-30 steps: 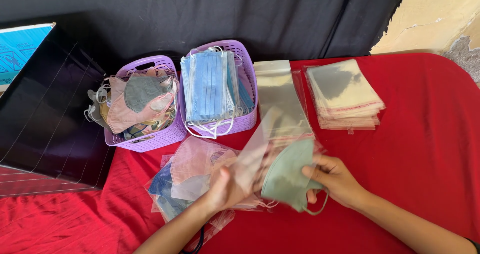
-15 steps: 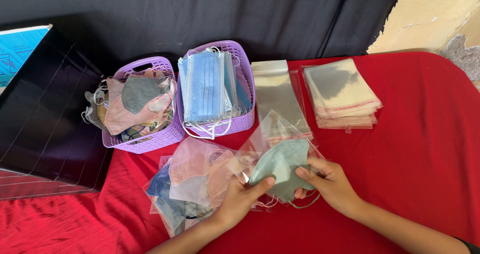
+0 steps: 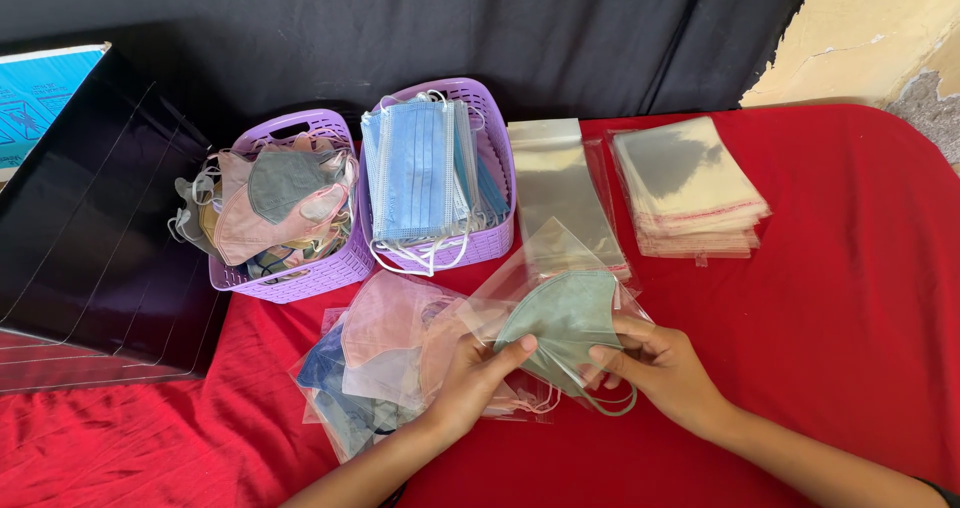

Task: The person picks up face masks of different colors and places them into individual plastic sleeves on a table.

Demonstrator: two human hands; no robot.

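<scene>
Green mask going into a clear sleeve, over a heap of bagged masks on the red cloth.

Left to right: blue-lidded black box [image 3: 90, 218], two lilac baskets [image 3: 300, 268], sleeve stacks [image 3: 690, 183]; left hand [image 3: 470, 373] pinching the clear sleeve [image 3: 545, 258], right hand [image 3: 660, 368] gripping the green mask [image 3: 565, 318], whose dangling loop may be snagging at the sleeve mouth.

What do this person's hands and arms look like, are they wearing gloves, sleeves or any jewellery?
Both hands are bare: no gloves on the left hand or the right hand, and no rings or wristbands that show. The forearms are uncovered as far as the picture reaches. Only at the bottom right corner does a sliver of dark sleeve appear on the right arm. Fingernails look short and unpainted.
</scene>
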